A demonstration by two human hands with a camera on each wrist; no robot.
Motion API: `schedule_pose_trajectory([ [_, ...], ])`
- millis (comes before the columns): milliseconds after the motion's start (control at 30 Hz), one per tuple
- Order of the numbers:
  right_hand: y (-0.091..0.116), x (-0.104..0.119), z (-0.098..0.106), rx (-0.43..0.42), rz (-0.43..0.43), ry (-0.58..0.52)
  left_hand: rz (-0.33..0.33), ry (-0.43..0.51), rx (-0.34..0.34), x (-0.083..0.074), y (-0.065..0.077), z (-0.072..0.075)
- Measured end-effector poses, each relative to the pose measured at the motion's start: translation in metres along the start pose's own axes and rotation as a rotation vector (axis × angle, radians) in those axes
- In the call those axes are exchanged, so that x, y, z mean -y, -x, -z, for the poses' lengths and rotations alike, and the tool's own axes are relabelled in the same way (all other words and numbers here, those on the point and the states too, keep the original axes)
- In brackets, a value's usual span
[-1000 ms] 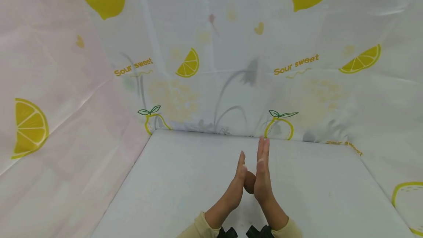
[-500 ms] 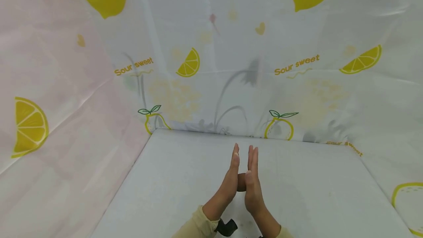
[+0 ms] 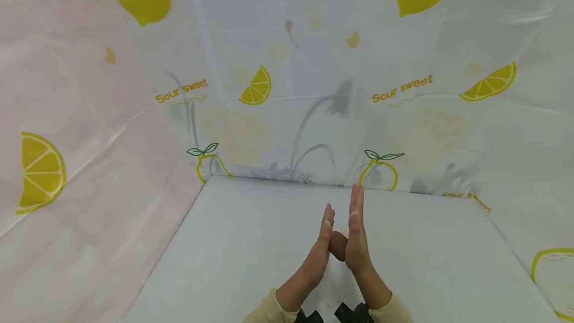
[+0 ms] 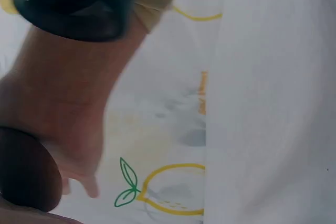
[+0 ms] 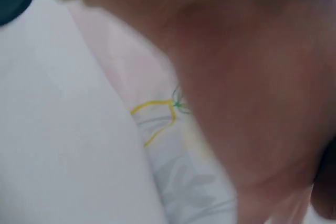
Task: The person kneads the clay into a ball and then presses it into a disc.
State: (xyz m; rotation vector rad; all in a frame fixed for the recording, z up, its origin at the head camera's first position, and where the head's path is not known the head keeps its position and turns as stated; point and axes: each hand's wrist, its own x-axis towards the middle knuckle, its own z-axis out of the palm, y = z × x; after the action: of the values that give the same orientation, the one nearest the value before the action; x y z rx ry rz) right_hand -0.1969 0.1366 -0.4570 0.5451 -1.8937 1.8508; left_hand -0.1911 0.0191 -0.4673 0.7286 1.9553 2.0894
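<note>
A smooth brown lump (image 3: 338, 246), like a ball of clay, is pressed between the two palms above the white table. On its left side lies the palm of my left hand (image 3: 318, 254), fingers straight and pointing away. My right hand (image 3: 358, 245) presses from the other side, its straight fingertips reaching farther forward than the left ones. In the left wrist view the dark lump (image 4: 29, 171) shows at the lower left against the right palm. Only a dark edge of the lump (image 5: 324, 187) appears in the right wrist view, beside the blurred left palm.
The white tabletop (image 3: 251, 223) spreads around the hands. A lemon-print cloth (image 3: 287, 128) hangs behind it and along both sides. Black wrist mounts (image 3: 354, 313) sit below the beige sleeves (image 3: 273, 308).
Half a second ago the left hand slid forward while the right drew back. Now the right is forward and the left back again. The lump has rolled between the palms, shifting slightly right.
</note>
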Motion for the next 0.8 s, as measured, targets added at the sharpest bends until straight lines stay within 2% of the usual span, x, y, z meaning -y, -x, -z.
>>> schedule_pose_trajectory([
  [100,0.007,-0.009,-0.001,0.011,-0.061,-0.009,-0.035,0.03,0.004,-0.007,0.0,0.002],
  [167,0.015,-0.014,-0.005,0.023,-0.07,-0.001,-0.046,0.036,-0.011,-0.01,-0.001,0.004],
  [367,0.031,-0.007,-0.022,0.026,0.031,0.076,-0.031,0.046,-0.068,-0.004,-0.007,0.01],
  [600,0.016,0.013,-0.018,-0.01,0.123,0.065,-0.085,0.007,-0.034,0.007,-0.005,0.005],
  [733,0.003,0.013,-0.008,-0.027,0.075,0.005,-0.095,-0.014,0.008,0.007,-0.002,0.001],
  [800,0.0,0.007,-0.003,-0.025,0.021,-0.027,-0.108,0.005,0.035,0.005,-0.002,0.0],
])
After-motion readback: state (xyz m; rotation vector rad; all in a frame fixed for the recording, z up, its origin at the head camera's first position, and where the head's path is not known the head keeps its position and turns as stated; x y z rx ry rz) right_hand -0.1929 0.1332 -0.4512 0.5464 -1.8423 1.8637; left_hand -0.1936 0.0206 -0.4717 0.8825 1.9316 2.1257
